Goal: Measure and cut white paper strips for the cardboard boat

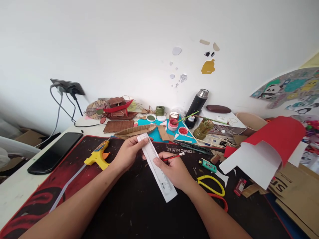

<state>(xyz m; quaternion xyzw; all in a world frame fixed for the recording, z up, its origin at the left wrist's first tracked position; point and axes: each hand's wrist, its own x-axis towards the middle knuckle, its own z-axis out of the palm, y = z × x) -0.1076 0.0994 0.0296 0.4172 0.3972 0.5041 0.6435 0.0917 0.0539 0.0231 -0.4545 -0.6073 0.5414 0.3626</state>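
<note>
A narrow white paper strip (169, 198) is held slanting above the dark mat, with a clear ruler (152, 155) lying along it. My left hand (129, 151) pinches both near their far end, thumb on top and fingers underneath. My right hand (174, 171) has a red and black pencil (173, 156) between its fingers, while its thumb presses on the ruler's middle. The pencil points left; its tip is hidden by the hand. Just beyond my left hand lies a boat-shaped cardboard piece (137, 131).
Left are a yellow glue gun (98, 157) and a phone (55, 152). Scissors (211, 186), a utility knife (191, 146) and a red paper roll (276, 142) lie right. Open paint pots (172, 124), a thermos (196, 108) and red model boats (119, 108) stand along the wall.
</note>
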